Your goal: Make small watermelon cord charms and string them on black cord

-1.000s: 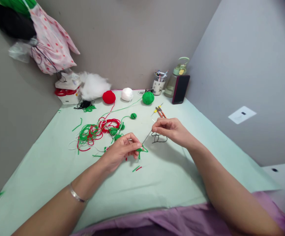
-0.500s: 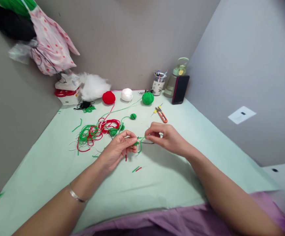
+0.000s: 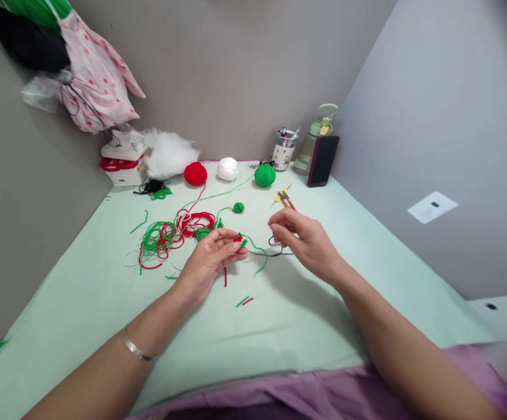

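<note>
My left hand pinches a small red and green yarn piece between thumb and fingers. A green yarn tail curls from it to the right, down to the table. Black yarn also runs from beside the piece and loops below my right hand. The fingers of my right hand are closed together, apart from the piece; whatever may be between them is too small to make out. Beyond that hand lie orange-handled thread snips, their handles partly covered by it.
Tangled red, green and white yarn lies left of my hands. Small green ball, red, white and green yarn balls sit behind. A phone, bottle and pen cup stand at the back wall.
My right hand has let go of the green yarn tail and moved right, nearer the snips. The piece in my left hand has turned, showing red, and the tail now hangs loose.
</note>
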`<state>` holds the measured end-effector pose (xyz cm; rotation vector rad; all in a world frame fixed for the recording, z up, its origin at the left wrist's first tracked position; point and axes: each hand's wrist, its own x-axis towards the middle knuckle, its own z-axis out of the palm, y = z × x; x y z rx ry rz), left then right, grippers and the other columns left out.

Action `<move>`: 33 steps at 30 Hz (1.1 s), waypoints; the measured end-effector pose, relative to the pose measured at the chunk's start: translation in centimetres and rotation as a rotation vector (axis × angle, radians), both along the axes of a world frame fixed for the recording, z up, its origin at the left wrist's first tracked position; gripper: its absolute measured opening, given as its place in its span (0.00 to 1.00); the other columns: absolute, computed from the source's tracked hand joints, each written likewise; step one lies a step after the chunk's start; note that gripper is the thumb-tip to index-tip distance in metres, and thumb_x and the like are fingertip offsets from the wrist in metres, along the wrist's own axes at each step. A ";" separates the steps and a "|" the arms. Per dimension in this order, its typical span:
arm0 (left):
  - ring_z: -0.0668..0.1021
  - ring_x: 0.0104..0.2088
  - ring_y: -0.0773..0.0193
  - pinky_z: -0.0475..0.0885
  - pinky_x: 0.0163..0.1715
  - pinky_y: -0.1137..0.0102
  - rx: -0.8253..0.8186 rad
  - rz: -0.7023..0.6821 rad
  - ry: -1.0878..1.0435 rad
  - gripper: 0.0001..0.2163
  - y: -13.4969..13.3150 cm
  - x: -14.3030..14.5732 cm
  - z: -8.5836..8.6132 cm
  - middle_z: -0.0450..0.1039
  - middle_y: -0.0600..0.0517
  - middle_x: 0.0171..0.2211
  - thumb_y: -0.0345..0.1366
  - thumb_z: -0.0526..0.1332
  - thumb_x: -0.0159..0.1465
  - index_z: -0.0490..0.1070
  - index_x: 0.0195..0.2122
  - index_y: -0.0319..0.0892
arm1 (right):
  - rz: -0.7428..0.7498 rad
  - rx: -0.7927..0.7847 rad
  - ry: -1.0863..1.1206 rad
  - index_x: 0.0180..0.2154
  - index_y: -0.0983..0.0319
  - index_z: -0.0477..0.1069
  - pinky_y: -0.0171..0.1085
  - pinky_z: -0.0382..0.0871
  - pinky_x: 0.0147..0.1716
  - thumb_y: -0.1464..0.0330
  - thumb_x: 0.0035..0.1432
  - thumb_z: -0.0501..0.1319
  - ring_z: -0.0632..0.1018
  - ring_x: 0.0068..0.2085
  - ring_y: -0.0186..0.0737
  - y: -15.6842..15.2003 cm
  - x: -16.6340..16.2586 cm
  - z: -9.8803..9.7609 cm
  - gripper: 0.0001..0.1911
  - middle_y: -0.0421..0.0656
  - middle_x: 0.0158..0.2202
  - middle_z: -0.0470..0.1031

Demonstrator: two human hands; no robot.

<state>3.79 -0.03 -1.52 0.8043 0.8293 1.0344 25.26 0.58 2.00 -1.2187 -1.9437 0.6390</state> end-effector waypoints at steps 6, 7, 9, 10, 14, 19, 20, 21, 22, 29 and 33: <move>0.83 0.33 0.65 0.76 0.43 0.69 0.015 0.017 0.021 0.13 0.0 0.1 -0.2 0.77 0.56 0.29 0.34 0.72 0.54 0.70 0.35 0.41 | 0.067 0.408 -0.223 0.36 0.61 0.76 0.34 0.65 0.32 0.72 0.65 0.60 0.72 0.32 0.34 -1.4 -1.2 -0.2 0.06 0.42 0.32 0.70; 0.83 0.33 0.65 0.76 0.43 0.69 0.011 0.019 0.023 0.12 0.0 0.1 -0.3 0.77 0.57 0.29 0.34 0.72 0.54 0.70 0.35 0.41 | 0.065 0.440 -0.263 0.35 0.62 0.76 0.34 0.65 0.31 0.72 0.65 0.59 0.72 0.32 0.34 -1.6 -1.4 -0.3 0.07 0.42 0.32 0.69; 0.83 0.33 0.65 0.75 0.44 0.68 0.003 0.014 0.027 0.12 0.0 0.1 -0.3 0.77 0.57 0.29 0.34 0.72 0.54 0.70 0.35 0.41 | 0.055 0.481 -0.320 0.35 0.62 0.75 0.34 0.64 0.30 0.72 0.66 0.58 0.72 0.31 0.34 -1.7 -1.6 -0.5 0.08 0.42 0.30 0.69; 0.83 0.33 0.65 0.75 0.44 0.68 0.000 0.010 0.028 0.12 0.0 0.1 -0.3 0.77 0.57 0.29 0.34 0.72 0.54 0.70 0.35 0.41 | 0.053 0.492 -0.335 0.34 0.63 0.75 0.33 0.64 0.30 0.72 0.66 0.58 0.71 0.31 0.34 -1.7 -1.7 -0.6 0.09 0.42 0.30 0.69; 0.83 0.33 0.65 0.75 0.45 0.67 -0.001 0.006 0.032 0.13 0.0 0.1 -0.3 0.77 0.56 0.29 0.34 0.72 0.54 0.69 0.35 0.41 | 0.057 0.485 -0.380 0.34 0.63 0.74 0.33 0.64 0.30 0.72 0.66 0.57 0.71 0.31 0.34 -1.6 -1.7 -0.8 0.09 0.42 0.30 0.70; 0.83 0.32 0.64 0.74 0.45 0.67 -0.002 0.002 0.052 0.13 0.0 0.1 -0.2 0.76 0.57 0.28 0.35 0.72 0.54 0.69 0.34 0.41 | 0.055 0.470 -0.451 0.32 0.64 0.74 0.33 0.63 0.30 0.72 0.67 0.56 0.71 0.31 0.35 -1.7 -1.9 -0.6 0.11 0.42 0.29 0.69; 0.83 0.33 0.64 0.74 0.45 0.67 0.001 0.001 0.059 0.13 0.0 0.2 -0.3 0.75 0.58 0.28 0.35 0.72 0.54 0.69 0.34 0.41 | 0.050 0.471 -0.472 0.32 0.64 0.73 0.34 0.62 0.30 0.72 0.67 0.55 0.70 0.32 0.35 -1.7 -2.0 -0.6 0.12 0.42 0.29 0.68; 0.82 0.33 0.64 0.74 0.45 0.66 0.007 0.002 0.065 0.13 0.0 0.2 -0.3 0.75 0.58 0.28 0.35 0.72 0.54 0.69 0.34 0.41 | 0.045 0.477 -0.497 0.31 0.63 0.73 0.34 0.62 0.30 0.73 0.67 0.55 0.70 0.32 0.36 -1.8 -2.1 -0.7 0.12 0.42 0.29 0.68; 0.82 0.32 0.65 0.74 0.45 0.66 0.013 0.005 0.071 0.13 -0.1 0.2 -0.3 0.74 0.59 0.27 0.35 0.72 0.54 0.68 0.34 0.41 | 0.038 0.489 -0.522 0.31 0.63 0.73 0.34 0.62 0.30 0.73 0.67 0.54 0.70 0.32 0.36 -1.9 -2.2 -0.7 0.13 0.42 0.29 0.68; 0.79 0.29 0.68 0.71 0.36 0.72 0.086 0.039 0.165 0.13 -0.4 0.7 0.1 0.71 0.59 0.25 0.34 0.72 0.52 0.67 0.31 0.41 | -0.043 0.575 -0.648 0.26 0.62 0.68 0.38 0.57 0.28 0.76 0.64 0.54 0.67 0.31 0.39 -2.5 -3.2 -1.5 0.14 0.43 0.27 0.67; 0.77 0.30 0.68 0.70 0.36 0.72 0.149 0.053 0.247 0.12 -0.4 0.8 -0.1 0.71 0.59 0.26 0.33 0.72 0.52 0.67 0.30 0.42 | -0.039 0.550 -0.651 0.26 0.61 0.67 0.38 0.55 0.27 0.77 0.64 0.53 0.65 0.31 0.39 -2.5 -3.5 -1.9 0.14 0.44 0.27 0.67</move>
